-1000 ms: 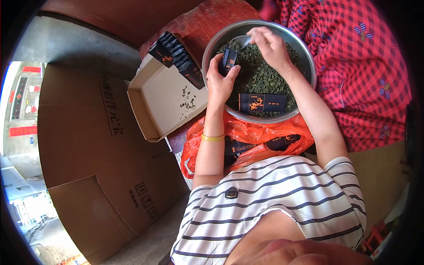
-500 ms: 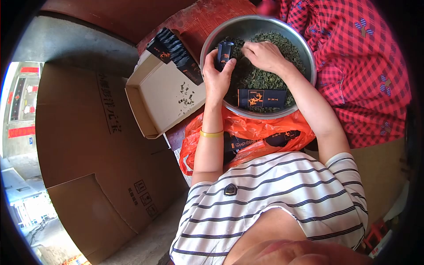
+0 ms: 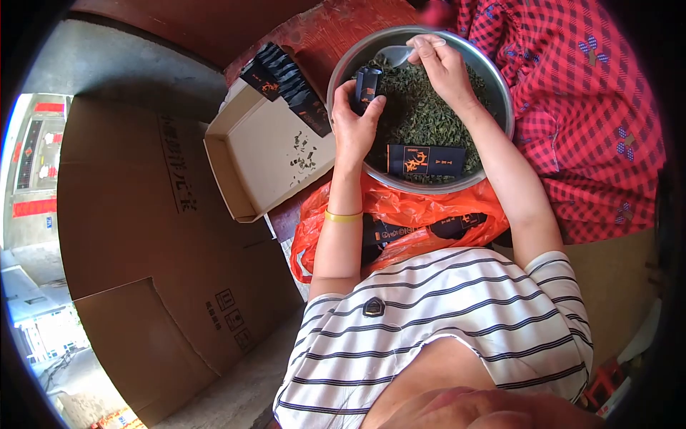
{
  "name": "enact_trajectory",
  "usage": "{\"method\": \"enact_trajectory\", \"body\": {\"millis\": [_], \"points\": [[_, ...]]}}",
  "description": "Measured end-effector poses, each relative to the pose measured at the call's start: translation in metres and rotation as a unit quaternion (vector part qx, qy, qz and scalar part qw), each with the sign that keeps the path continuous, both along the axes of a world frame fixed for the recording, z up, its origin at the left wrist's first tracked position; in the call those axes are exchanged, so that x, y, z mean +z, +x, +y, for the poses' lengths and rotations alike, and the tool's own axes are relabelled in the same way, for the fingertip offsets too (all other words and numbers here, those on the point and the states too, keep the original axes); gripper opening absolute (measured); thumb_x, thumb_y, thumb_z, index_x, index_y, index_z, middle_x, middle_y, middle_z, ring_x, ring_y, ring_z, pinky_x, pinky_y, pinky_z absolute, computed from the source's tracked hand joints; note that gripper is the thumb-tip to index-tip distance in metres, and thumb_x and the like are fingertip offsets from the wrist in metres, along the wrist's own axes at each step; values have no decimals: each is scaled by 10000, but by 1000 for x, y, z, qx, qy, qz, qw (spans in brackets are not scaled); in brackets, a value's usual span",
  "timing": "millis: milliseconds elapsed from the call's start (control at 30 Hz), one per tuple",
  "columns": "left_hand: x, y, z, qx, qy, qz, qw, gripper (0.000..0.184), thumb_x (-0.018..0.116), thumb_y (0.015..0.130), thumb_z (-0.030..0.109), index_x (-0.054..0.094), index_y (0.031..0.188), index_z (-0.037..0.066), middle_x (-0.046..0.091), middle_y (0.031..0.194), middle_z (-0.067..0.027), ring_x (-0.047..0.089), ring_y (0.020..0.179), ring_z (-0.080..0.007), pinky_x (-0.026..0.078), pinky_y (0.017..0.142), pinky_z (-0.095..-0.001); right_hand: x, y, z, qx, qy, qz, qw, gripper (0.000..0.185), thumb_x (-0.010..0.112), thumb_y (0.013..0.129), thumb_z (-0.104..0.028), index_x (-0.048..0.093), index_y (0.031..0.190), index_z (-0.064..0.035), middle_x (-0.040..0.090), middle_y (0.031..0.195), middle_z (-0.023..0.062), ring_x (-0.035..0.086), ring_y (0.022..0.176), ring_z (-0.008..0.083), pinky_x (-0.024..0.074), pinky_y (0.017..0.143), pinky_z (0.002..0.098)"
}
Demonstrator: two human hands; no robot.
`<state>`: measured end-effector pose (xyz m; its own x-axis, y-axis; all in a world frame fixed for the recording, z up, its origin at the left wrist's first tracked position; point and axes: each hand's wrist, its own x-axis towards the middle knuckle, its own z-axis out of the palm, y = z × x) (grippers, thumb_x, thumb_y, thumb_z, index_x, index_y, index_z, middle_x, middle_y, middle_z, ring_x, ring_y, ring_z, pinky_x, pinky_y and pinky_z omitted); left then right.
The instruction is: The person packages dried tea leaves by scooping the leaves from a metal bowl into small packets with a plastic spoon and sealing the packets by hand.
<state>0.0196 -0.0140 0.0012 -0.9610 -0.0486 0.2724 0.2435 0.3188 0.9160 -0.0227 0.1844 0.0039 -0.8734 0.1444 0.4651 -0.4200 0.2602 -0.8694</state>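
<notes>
Over the left part of a steel basin [image 3: 509,107] of dried tea leaves [image 3: 429,107], my left hand [image 3: 355,129] is wrapped round a small black tea pouch [image 3: 367,87]. The pouch stands upright and its top end looks open. My right hand [image 3: 444,71] pinches the handle of a spoon [image 3: 397,56] at the far side of the basin. The spoon's bowl points left, close to the pouch; what it carries is hard to make out. Another black tea pouch [image 3: 426,160] with orange characters lies flat on the leaves near me.
Left of the basin is a shallow cardboard box [image 3: 246,161] with scattered leaf bits. Several black pouches [image 3: 289,86] lie across its far corner. A red plastic bag [image 3: 407,211] holding more pouches sits before me. A large carton [image 3: 171,236] stands left; checked red cloth [image 3: 579,121] lies right.
My right hand has risen from the leaves toward the basin's far rim, and the spoon has come into view. My left hand still holds the pouch in nearly the same place.
</notes>
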Motion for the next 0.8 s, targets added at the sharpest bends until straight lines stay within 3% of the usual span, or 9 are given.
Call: {"method": "enact_trajectory", "body": {"millis": [100,200,400,500,633,733,800], "points": [[3,1,2,-3,-6,-6,1000,486,821,778,195,595,1145,-29,674,930,-72,607,825,-140,501,783,-284,8,9,-7,14,8,73,997,282,527,1028,-254,666,1065,-12,669,839,43,645,793,111,510,716,250],[4,2,2,-12,-16,-5,1000,482,809,778,169,578,1152,-27,672,952,-97,618,848,-164,505,810,-306,10,14,-12,14,155,184,971,186,594,985,-172,669,1066,-22,669,927,66,676,838,164,531,745,285],[1,0,1,-29,-30,-2,999,490,796,778,143,557,1168,-32,675,985,-133,638,880,-204,510,840,-330,12,17,-10,-19,170,193,966,170,609,973,-180,677,1031,-37,675,908,69,681,830,188,537,734,302],[-2,1,0,-42,-31,-4,999,489,796,775,148,563,1165,-33,678,981,-143,644,883,-216,511,843,-337,12,22,-19,31,230,199,952,144,627,953,-173,678,981,-41,692,889,69,663,804,227,536,724,332],[-4,1,1,-56,-21,8,998,483,799,768,155,575,1155,-28,680,968,-147,648,880,-216,513,843,-341,13,21,-19,33,231,194,953,150,648,927,-202,688,967,-63,701,895,54,674,827,226,547,723,332],[-4,1,0,-48,-15,-8,999,482,799,768,152,576,1155,-28,680,973,-145,648,883,-215,513,846,-341,22,25,-16,-32,153,217,964,140,619,945,-136,683,915,-15,685,868,88,658,800,233,527,699,324],[-5,-1,0,-48,-16,4,999,476,799,769,150,578,1153,-26,679,972,-143,647,882,-211,514,843,-338,22,24,-15,-25,181,238,954,132,621,944,-133,684,918,-21,684,865,87,658,797,231,528,698,327]]}}
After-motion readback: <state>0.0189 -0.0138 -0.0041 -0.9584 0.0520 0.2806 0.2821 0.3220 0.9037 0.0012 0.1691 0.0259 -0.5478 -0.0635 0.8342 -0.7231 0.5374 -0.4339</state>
